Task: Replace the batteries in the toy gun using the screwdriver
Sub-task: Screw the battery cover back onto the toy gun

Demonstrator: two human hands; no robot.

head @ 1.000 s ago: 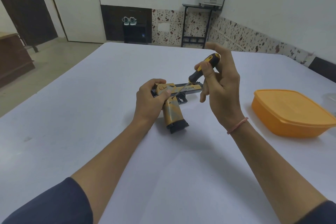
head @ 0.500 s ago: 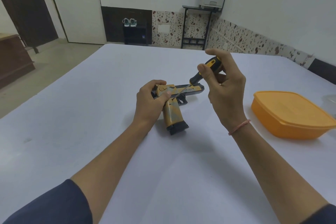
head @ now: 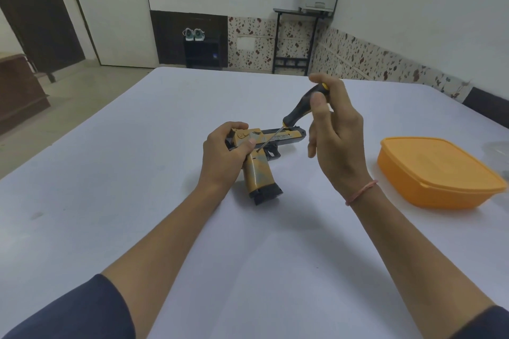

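From the head view we see the toy gun [head: 257,170] lying on its side on the smooth pale table [head: 137,173], near the middle. Its hard plastic body is mottled orange-tan, with a black strip along the top and a black base plate on its blocky grip, which points toward us. Our left hand [head: 223,155] wraps round the rear of the gun, fingers curled over the top and the thumb pressed on its side.

Our right hand [head: 336,140] pinches the screwdriver [head: 296,114] by its bulbous black handle, between the thumb and the curled upper fingers, while the little finger hangs loose. The thin metal shaft slants down to the left, and its tip meets the gun's side just above the grip, right beside the left thumb. A thin pink band [head: 360,192] circles the right wrist.

To the right, well apart from the gun, sits a rounded orange plastic container [head: 438,170]. Its lid is on, so we cannot tell what is inside.

Against half a second ago, the handle has turned in our fingers: mostly black shows now, with only a sliver of yellow at the top. The tip, the gun and the container have kept their places
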